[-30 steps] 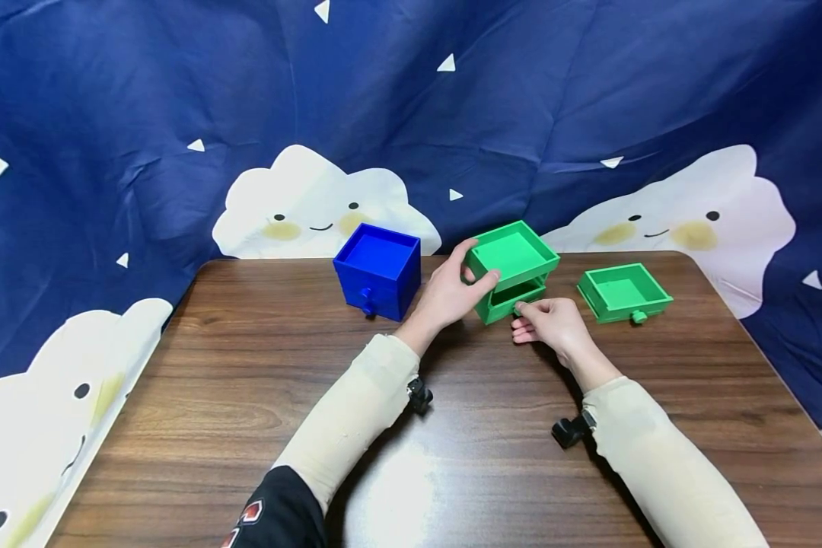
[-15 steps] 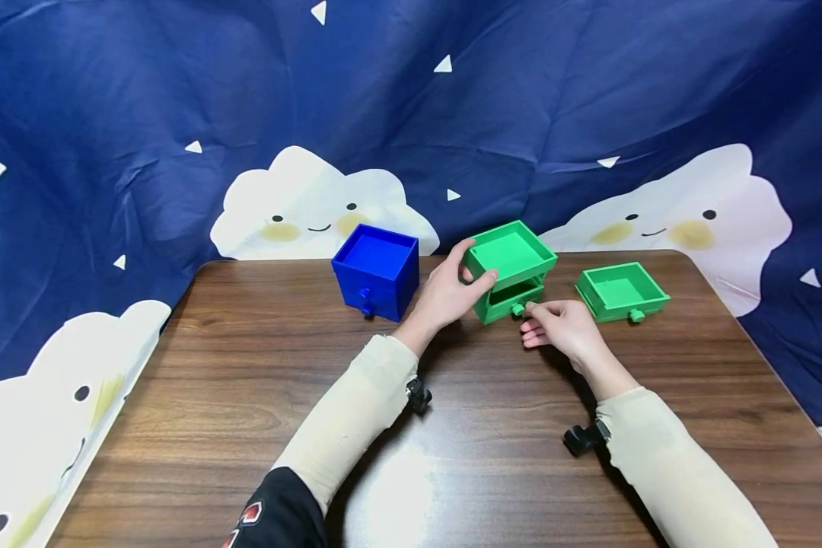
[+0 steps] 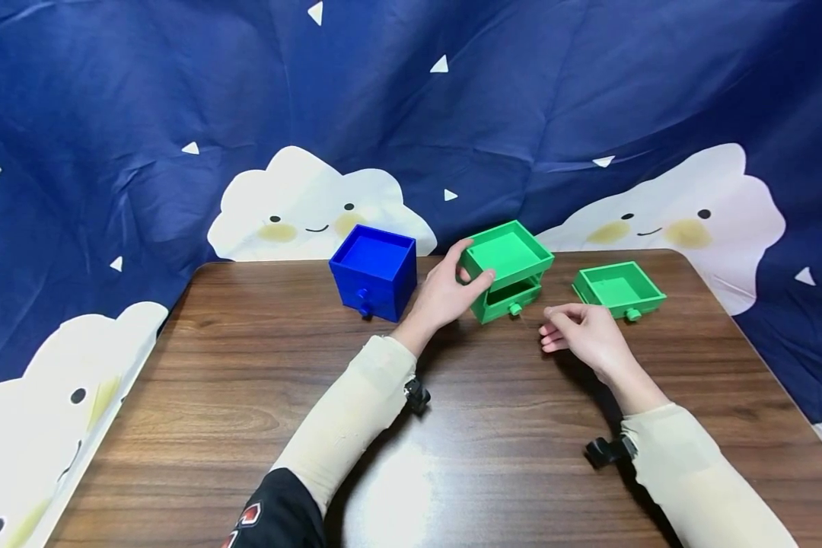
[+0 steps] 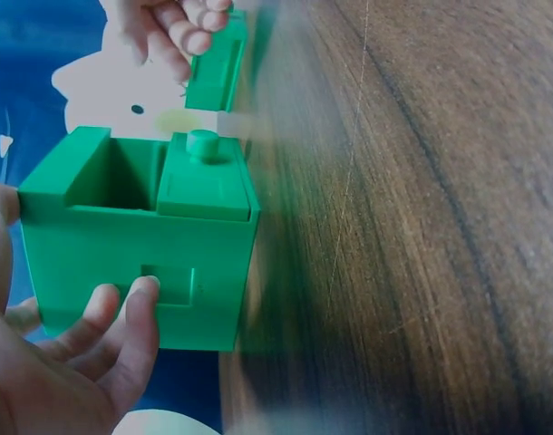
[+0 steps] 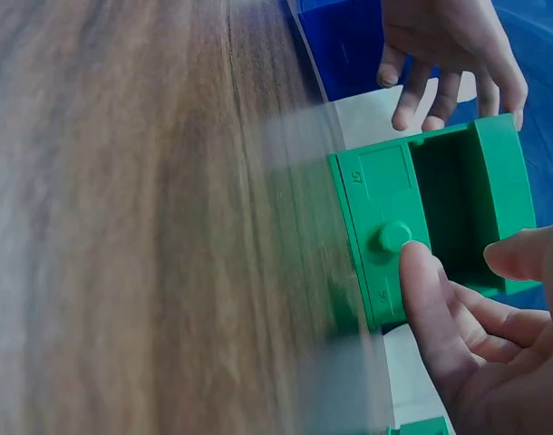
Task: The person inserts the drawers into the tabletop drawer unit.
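A small green drawer cabinet (image 3: 524, 275) stands at the back of the table, with a tray-like top and a hollow slot under it. Its lower drawer (image 4: 202, 190) is pushed in, with a round knob (image 5: 394, 236) on its front. My left hand (image 3: 445, 293) holds the cabinet from its left side, thumb at the front corner and fingertips against the side wall. My right hand (image 3: 589, 335) is a short way to the right of the knob, holding nothing, with thumb and forefinger near each other. Farther right lies a loose green drawer (image 3: 647, 306) with a knob.
To the left of the green cabinet is a blue cabinet (image 3: 397, 285) with two knobs, close beside my left wrist. A dark blue cloth (image 3: 493, 114) with clouds hangs behind the wooden table (image 3: 246, 380).
My right hand had its fingertips at the lower drawer's knob; it has come off it and moved right and slightly toward me. The left hand keeps its place on the cabinet.
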A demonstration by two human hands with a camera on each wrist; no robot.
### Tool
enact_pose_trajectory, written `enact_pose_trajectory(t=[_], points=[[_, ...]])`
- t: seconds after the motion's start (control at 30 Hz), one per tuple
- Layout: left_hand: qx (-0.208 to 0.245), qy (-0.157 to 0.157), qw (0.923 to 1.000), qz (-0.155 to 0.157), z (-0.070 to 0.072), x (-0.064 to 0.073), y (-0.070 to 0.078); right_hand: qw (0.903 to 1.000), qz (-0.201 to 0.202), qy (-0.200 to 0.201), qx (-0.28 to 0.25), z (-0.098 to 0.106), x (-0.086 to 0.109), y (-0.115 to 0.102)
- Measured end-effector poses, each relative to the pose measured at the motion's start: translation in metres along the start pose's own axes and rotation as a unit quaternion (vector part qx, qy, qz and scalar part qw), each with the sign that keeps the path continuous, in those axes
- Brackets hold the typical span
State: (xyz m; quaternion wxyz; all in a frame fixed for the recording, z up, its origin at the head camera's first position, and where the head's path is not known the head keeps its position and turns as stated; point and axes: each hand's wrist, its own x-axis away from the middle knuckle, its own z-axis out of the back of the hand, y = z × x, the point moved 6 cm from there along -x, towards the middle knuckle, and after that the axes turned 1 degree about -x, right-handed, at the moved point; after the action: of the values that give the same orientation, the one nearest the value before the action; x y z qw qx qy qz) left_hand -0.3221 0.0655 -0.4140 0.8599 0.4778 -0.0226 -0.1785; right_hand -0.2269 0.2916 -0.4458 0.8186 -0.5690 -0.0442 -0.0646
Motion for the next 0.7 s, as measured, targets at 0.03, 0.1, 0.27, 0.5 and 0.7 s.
enact_pose_trajectory(t=[0.03,0.1,0.27,0.5,0.7], points=[[0.000,0.000,1.0000,0.000,0.000,0.000,0.000,1.0000,0.003,0.002,0.003,0.002,0.002,0.001],[0.000,-0.002,1.0000,-0.001,-0.001,0.000,0.001,0.9999,0.007,0.005,0.009,0.007,0.006,0.002],[0.006,-0.002,1.0000,-0.002,-0.001,0.000,0.001,0.9996,0.019,0.013,0.014,0.018,0.014,0.004],[0.007,0.001,1.0000,-0.001,0.000,-0.001,0.000,0.9987,0.040,0.031,0.006,0.034,0.019,0.008],[0.006,-0.001,1.0000,0.003,-0.001,0.000,0.000,0.9979,0.043,0.048,0.006,0.049,0.023,0.017]])
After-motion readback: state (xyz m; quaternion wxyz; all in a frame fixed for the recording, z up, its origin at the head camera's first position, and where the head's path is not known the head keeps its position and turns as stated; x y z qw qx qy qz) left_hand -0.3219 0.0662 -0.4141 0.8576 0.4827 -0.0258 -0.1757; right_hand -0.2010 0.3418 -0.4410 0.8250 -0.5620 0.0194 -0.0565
